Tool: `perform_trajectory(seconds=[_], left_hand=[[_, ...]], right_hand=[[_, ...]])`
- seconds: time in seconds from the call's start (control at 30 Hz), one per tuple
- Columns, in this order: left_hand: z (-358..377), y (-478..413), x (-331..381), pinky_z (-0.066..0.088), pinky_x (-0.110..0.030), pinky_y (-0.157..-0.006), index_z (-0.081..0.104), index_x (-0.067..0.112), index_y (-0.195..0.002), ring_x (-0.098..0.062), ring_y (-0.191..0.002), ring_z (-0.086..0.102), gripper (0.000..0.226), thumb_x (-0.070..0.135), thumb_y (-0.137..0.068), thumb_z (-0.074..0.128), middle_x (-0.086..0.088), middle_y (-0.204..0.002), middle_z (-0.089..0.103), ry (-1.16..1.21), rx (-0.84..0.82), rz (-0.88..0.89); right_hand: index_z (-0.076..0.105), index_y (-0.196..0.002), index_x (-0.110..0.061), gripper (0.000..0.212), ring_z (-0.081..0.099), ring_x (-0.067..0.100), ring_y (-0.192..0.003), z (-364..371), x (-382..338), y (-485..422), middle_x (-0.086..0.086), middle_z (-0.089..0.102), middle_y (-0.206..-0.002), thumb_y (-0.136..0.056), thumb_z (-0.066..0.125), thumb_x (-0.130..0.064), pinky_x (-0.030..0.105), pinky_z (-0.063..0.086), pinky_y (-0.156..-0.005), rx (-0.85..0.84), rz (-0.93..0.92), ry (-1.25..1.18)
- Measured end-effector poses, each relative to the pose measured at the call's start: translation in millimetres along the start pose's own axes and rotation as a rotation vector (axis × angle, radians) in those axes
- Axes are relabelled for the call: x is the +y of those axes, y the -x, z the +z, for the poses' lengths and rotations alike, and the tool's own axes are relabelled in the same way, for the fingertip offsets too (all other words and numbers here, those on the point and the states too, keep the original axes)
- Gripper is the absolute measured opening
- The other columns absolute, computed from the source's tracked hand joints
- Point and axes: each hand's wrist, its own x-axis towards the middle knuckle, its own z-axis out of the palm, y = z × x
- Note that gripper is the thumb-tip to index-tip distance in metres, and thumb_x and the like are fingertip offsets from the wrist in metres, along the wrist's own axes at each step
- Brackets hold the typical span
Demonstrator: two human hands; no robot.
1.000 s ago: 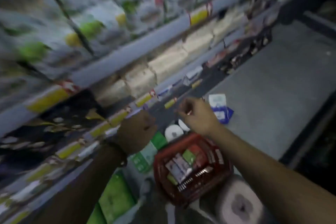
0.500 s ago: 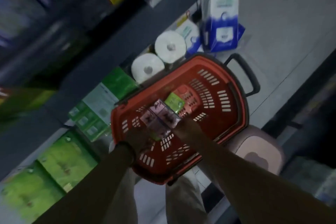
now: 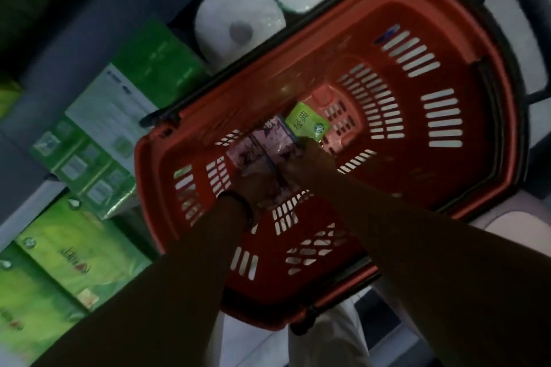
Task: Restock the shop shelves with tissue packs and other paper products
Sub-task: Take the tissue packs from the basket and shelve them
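Left hand (image 3: 258,186) and right hand (image 3: 310,161) each have their grip clamped on the purple tissue pack (image 3: 267,146). A green pack (image 3: 308,124) lies just beyond the grip.

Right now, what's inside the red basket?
Purple tissue packs, held by the left hand and right hand, and a green pack beside them. The hands cover whatever lies underneath.

You have open room from above over the right half of the red basket (image 3: 322,48), where its slotted floor lies bare. Small packs (image 3: 268,146) fill the centre, the basket walls close every side, and toilet rolls (image 3: 238,21) and green packs (image 3: 98,158) crowd its left rim.
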Motion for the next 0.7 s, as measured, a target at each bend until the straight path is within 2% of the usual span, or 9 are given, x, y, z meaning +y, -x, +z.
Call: perform_trajectory(seconds=[0.13, 0.2, 0.3, 0.37, 0.43, 0.53, 0.57, 0.63, 0.7], left_hand=[[-7, 4, -2, 0.058, -0.041, -0.083, 0.064, 0.026, -0.102, -0.025, -0.089, 0.069, 0.021, 0.005, -0.101, 0.060, -0.009, -0.101, 0.073, 0.016, -0.026, 0.126], [-15, 10, 2, 0.058, -0.053, -0.094, 0.066, 0.024, -0.115, -0.033, -0.100, 0.072, 0.026, 0.006, -0.097, 0.067, -0.013, -0.116, 0.074, 0.021, -0.060, 0.182], [-25, 34, 12, 0.055, -0.061, -0.096, 0.066, 0.032, -0.125, -0.040, -0.110, 0.072, 0.054, 0.028, -0.076, 0.090, -0.010, -0.119, 0.076, 0.015, -0.088, 0.172], [-24, 61, 19, 0.057, -0.058, -0.089, 0.066, 0.030, -0.130, -0.047, -0.111, 0.070, 0.072, 0.030, -0.064, 0.096, -0.014, -0.121, 0.075, 0.031, -0.100, 0.144], [-17, 93, 29, 0.054, -0.061, -0.090, 0.071, 0.021, -0.126, -0.053, -0.110, 0.067, 0.070, 0.024, -0.060, 0.097, -0.021, -0.122, 0.073, 0.098, -0.128, 0.159], [-3, 163, 52, 0.061, -0.049, -0.080, 0.072, 0.013, -0.122, -0.039, -0.092, 0.075, 0.047, 0.012, -0.076, 0.084, -0.021, -0.115, 0.075, 0.256, -0.129, 0.253], [3, 190, 60, 0.062, -0.045, -0.077, 0.070, 0.010, -0.123, -0.037, -0.096, 0.076, 0.036, 0.007, -0.087, 0.075, -0.020, -0.116, 0.075, 0.296, -0.162, 0.307], [16, 244, 78, 0.061, -0.047, -0.088, 0.067, 0.004, -0.128, -0.037, -0.112, 0.072, 0.031, 0.012, -0.098, 0.067, -0.022, -0.125, 0.072, 0.342, -0.186, 0.353], [24, 293, 100, 0.061, -0.041, -0.088, 0.070, 0.003, -0.125, -0.031, -0.109, 0.074, 0.032, 0.021, -0.098, 0.068, -0.019, -0.122, 0.074, 0.374, -0.156, 0.334]], right_hand=[[0.068, -0.130, -0.007, 0.050, 0.075, 0.029, -0.097, -2, 12, -1, 0.011, 0.073, -0.121, -0.090, 0.074, -0.038, 0.029, 0.064, -0.071, -0.130, 0.132, -0.280], [0.074, -0.123, -0.008, 0.038, 0.077, 0.032, -0.101, -12, 20, 13, 0.015, 0.077, -0.118, -0.091, 0.081, -0.026, 0.040, 0.066, -0.085, -0.136, 0.160, -0.450], [0.072, -0.125, -0.012, 0.042, 0.076, 0.039, -0.111, -45, 17, 55, 0.018, 0.078, -0.123, -0.086, 0.085, -0.018, 0.061, 0.060, -0.097, -0.322, 0.255, -0.695], [0.072, -0.122, -0.011, 0.037, 0.074, 0.039, -0.116, -75, 7, 90, 0.017, 0.079, -0.122, -0.088, 0.085, -0.017, 0.061, 0.058, -0.100, -0.444, 0.335, -0.735], [0.074, -0.114, -0.009, 0.037, 0.072, 0.039, -0.119, -108, -6, 130, 0.018, 0.078, -0.122, -0.082, 0.086, -0.022, 0.058, 0.057, -0.104, -0.527, 0.403, -0.732], [0.074, -0.121, -0.008, 0.039, 0.074, 0.040, -0.113, -156, -34, 183, 0.019, 0.079, -0.119, -0.086, 0.086, -0.022, 0.058, 0.058, -0.102, -0.532, 0.331, -0.790], [0.073, -0.125, -0.008, 0.046, 0.074, 0.040, -0.114, -172, -46, 201, 0.019, 0.079, -0.120, -0.085, 0.087, -0.024, 0.058, 0.059, -0.100, -0.514, 0.296, -0.812], [0.073, -0.126, -0.008, 0.053, 0.077, 0.038, -0.106, -201, -70, 238, 0.018, 0.079, -0.118, -0.078, 0.088, -0.025, 0.054, 0.064, -0.087, -0.475, 0.243, -0.880], [0.071, -0.124, -0.007, 0.055, 0.080, 0.033, -0.091, -227, -95, 278, 0.017, 0.081, -0.110, -0.073, 0.086, -0.021, 0.050, 0.067, -0.075, -0.430, 0.201, -0.925]])
